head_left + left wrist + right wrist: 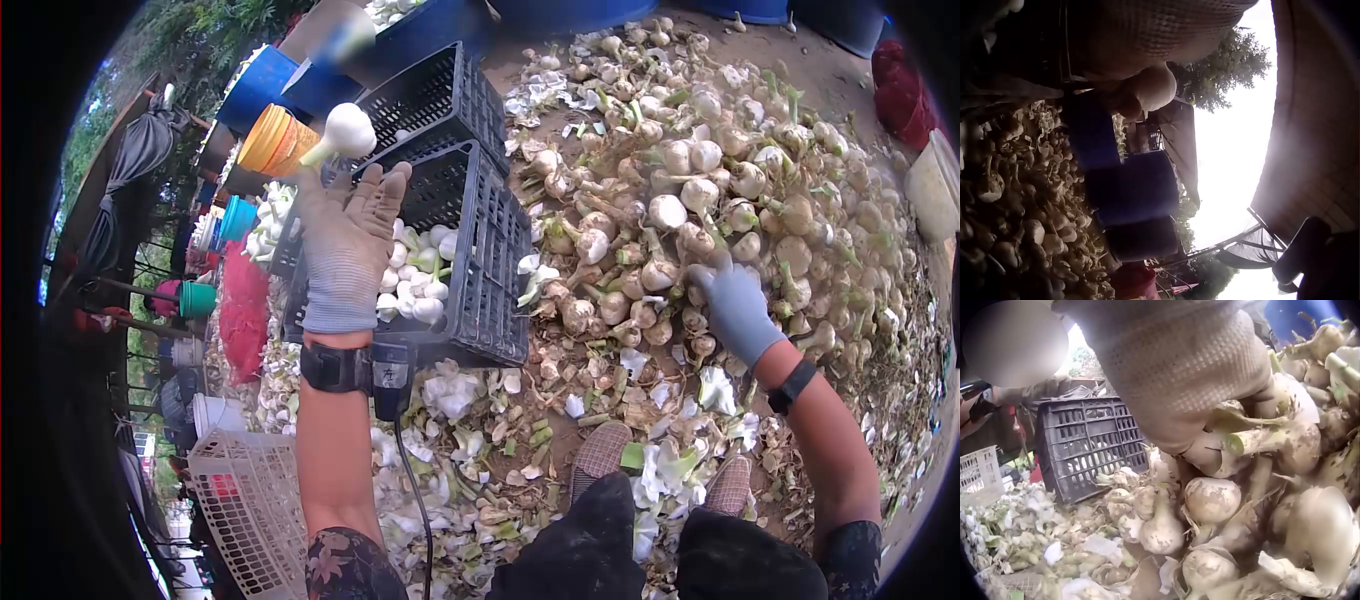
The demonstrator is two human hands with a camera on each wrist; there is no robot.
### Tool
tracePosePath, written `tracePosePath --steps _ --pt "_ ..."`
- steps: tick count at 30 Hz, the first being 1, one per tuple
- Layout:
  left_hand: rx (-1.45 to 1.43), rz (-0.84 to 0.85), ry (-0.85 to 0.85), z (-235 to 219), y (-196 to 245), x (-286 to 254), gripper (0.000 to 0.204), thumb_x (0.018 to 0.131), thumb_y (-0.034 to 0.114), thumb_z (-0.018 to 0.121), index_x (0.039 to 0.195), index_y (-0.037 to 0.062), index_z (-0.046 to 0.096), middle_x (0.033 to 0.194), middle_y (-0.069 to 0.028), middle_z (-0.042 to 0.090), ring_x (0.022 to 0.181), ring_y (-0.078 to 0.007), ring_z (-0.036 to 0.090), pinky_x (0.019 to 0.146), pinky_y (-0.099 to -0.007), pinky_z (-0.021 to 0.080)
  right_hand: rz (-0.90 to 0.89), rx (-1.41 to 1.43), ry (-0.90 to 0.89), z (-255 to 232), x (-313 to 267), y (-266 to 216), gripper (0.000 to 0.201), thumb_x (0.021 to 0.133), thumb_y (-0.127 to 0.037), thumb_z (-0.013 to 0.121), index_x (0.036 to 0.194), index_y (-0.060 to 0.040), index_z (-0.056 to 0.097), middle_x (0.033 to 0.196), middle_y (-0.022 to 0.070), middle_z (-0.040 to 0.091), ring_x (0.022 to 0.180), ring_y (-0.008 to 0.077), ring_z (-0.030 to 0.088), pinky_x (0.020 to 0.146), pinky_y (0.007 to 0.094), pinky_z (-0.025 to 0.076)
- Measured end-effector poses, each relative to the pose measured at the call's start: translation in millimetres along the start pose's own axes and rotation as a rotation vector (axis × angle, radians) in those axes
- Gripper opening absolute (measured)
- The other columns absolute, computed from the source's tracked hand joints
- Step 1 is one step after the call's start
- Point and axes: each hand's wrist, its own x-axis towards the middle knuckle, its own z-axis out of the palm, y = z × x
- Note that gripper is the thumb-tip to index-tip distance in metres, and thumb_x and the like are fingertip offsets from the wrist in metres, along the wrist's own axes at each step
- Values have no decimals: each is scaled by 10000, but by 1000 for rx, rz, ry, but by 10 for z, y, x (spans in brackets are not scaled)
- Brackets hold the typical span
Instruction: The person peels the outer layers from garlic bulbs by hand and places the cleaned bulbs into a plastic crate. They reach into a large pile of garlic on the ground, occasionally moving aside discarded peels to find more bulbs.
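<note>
My left hand (345,235), in a dirt-stained knit glove, is raised over the black crate (490,260) in the head view. A clean white garlic bulb (350,130) with a short green stem is at its fingertips, pinched by the stem end. The left wrist view shows this bulb (1157,86) against the gloved fingers. On the right, my gloved right hand (735,305) reaches into a heap of unpeeled garlic (670,212). In the right wrist view its fingers curl around a garlic bulb (1213,459), partly hidden by the glove.
Peeled white bulbs (415,285) lie inside the crate, and a second black crate (480,100) stands behind it. A white plastic basket (245,490) is at lower left. Blue tubs (570,10) line the back. Skins and cut stems (460,395) litter the ground around my feet.
</note>
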Motion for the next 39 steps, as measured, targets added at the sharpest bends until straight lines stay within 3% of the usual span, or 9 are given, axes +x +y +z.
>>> tracePosePath --steps 9,13,16,20,26,29,34,37,39 --pt "668 -246 -756 480 -2275 -1146 742 823 338 725 1355 -48 382 1149 -132 576 992 -134 583 802 -243 497 -61 204 -5 -840 -346 -99 491 670 -193 745 1082 -49 521 984 172 563 738 367 624 640 453 487" --pt "130 -475 -703 670 -2361 -1290 781 814 329 729 1375 -59 347 1175 -126 561 1000 -130 577 805 -230 495 -19 134 93 -889 -519 -160 512 696 -123 768 1132 -42 514 1029 149 583 867 299 618 736 383 493" --pt "41 -475 -672 450 -2402 -1415 857 743 254 788 1386 -64 320 1193 -110 552 1006 -138 579 837 -240 495 340 1393 14 -729 -726 -165 404 873 -108 612 1233 16 478 984 55 578 761 92 568 678 230 477" --pt "740 -99 -934 175 -2299 -1781 893 625 333 832 1326 -40 424 1249 -188 483 1224 -281 449 1045 -362 347 340 1398 -206 -459 -940 -260 483 936 -479 521 874 0 543 678 -64 503 604 29 440 503 200 325" --pt "115 -734 -639 -70 -2317 -1955 774 644 125 829 1300 6 434 1192 -82 510 1037 -144 551 902 -279 480 562 1491 -284 -221 -1168 -482 388 976 -322 497 773 7 539 590 20 499 564 108 500 496 280 380" --pt "106 -674 -595 -90 -2377 -2008 823 637 116 829 1321 6 383 1193 -91 512 1015 -165 566 894 -276 483 400 1233 -23 26 -1277 -511 300 950 -224 521 801 36 547 607 108 536 554 182 525 517 349 411" --pt "-323 -842 -388 -94 -2403 -1982 602 845 485 637 1305 176 400 1214 -86 538 979 -260 615 617 -350 564 180 750 224 210 -1306 -468 206 908 -207 573 872 -5 584 691 173 571 569 208 555 544 369 444" --pt "-259 -886 -346 -25 -2391 -1930 635 833 545 585 1280 109 469 1170 -72 570 1046 -201 590 805 -350 552 150 878 326 207 -1258 -480 243 914 -254 577 941 -14 604 725 140 612 598 156 564 571 341 463" --pt "-173 -860 -366 26 -2358 -1986 671 793 461 684 1304 99 442 1169 -62 554 1043 -197 584 808 -343 545 512 1773 -66 106 -1246 -438 331 923 -325 579 1004 -5 609 747 71 628 632 105 550 603 313 473"
